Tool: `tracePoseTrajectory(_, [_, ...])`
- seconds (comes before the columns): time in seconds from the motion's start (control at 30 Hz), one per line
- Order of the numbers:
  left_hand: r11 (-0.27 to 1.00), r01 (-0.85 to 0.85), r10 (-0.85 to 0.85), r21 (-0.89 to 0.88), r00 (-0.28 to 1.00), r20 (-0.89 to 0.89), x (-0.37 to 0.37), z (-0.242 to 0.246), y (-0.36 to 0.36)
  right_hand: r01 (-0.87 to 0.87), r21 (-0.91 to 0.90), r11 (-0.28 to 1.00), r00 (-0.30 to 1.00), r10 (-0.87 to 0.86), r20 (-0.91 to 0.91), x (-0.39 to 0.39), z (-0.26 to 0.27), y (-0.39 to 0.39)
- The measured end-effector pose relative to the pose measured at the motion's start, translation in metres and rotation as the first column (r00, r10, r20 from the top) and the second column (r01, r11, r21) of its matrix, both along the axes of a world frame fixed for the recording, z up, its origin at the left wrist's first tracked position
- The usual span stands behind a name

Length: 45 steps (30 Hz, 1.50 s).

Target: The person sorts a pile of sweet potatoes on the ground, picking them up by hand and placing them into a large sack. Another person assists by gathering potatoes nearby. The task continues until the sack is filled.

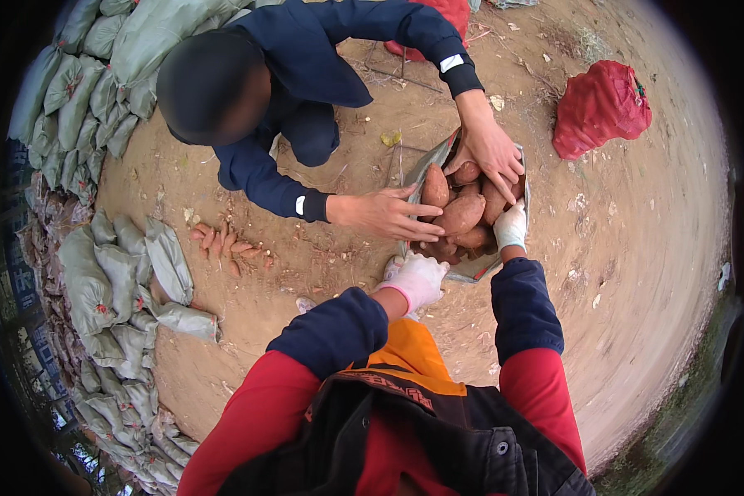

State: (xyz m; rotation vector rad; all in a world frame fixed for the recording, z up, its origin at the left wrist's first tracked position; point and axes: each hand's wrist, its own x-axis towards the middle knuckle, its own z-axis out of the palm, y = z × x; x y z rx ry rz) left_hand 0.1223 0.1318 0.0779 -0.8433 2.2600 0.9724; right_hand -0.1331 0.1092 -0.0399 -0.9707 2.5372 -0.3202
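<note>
An open woven sack (473, 271) full of sweet potatoes (462, 214) stands on the dirt before me. My left hand (418, 279), in a whitish glove with a pink cuff, grips the near left part of its rim, the fingertips partly hidden. On the right side of the rim, my gloved right hand (511, 227) has hold of the sack's edge. A co-worker's bare hands also reach in: one hand (394, 212) lies over the left rim and touches the sweet potatoes, the other hand (488, 149) spreads over those at the far side.
A person in dark blue (304, 56) crouches across from me. One red mesh sack (601, 110) rests at the right. Loose sweet potatoes (226, 243) lie on the ground at left, near filled sacks (111, 279). More filled sacks (87, 93) are stacked beyond.
</note>
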Motion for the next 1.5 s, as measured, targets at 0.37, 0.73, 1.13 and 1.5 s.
tracePoseTrajectory(0.37, [0.794,-0.607,0.589,0.027,0.758,-0.281,0.165,-0.004,0.071,-0.336,-0.440,0.832,0.931,0.363,-0.025,0.066,0.074,0.048])
tracePoseTrajectory(0.73, [0.330,-0.829,0.939,0.453,0.338,-0.065,0.286,-0.042,0.169,-0.375,-0.616,0.693,0.712,0.640,0.288,0.236,0.156,0.017])
tracePoseTrajectory(1.13, [-0.110,-0.744,0.993,0.659,-0.054,0.105,0.540,-0.097,0.227,-0.768,-0.279,0.576,0.318,0.722,0.615,0.579,0.078,0.099])
tracePoseTrajectory(1.5, [-0.560,-0.454,0.797,0.693,-0.524,0.300,0.652,-0.320,0.265,-0.985,0.136,0.102,0.162,0.804,0.572,0.884,-0.231,0.097])
